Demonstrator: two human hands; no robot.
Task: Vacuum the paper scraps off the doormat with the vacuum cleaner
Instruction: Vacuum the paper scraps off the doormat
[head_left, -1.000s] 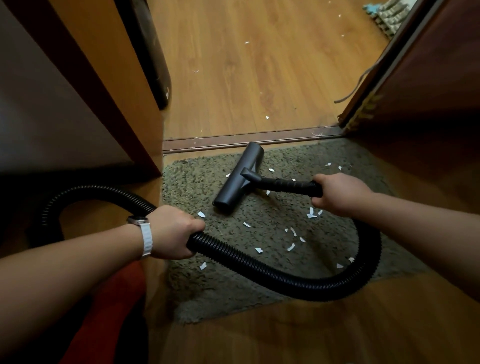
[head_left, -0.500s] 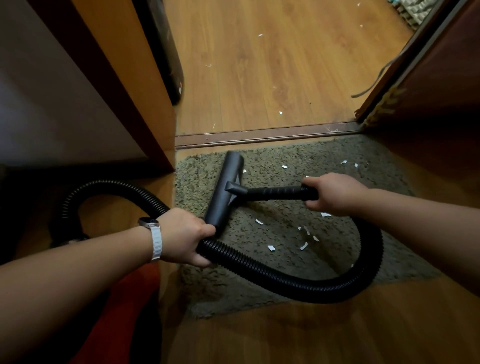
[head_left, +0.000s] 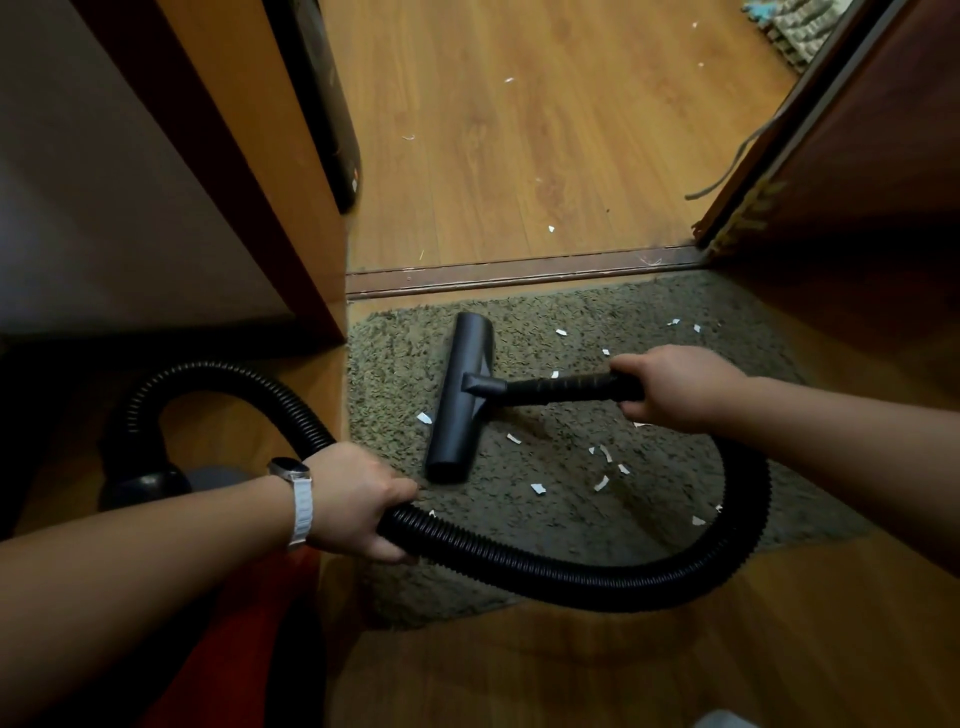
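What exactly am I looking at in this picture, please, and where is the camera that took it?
There is no machine here. A person is working with two bare hands, and the single wide-angle camera sits on their head, looking forward and down. That is why both forearms reach in from the lower edges of the picture.

The right hand grips the black wand, whose flat nozzle rests on the shaggy doormat. The left hand, with a watch on its wrist, grips the ribbed hose, which loops across the mat's near edge and round to the wand.

Small white paper scraps lie scattered on the mat, mostly to the right of the nozzle. A few more lie on the wooden floor beyond the threshold strip.
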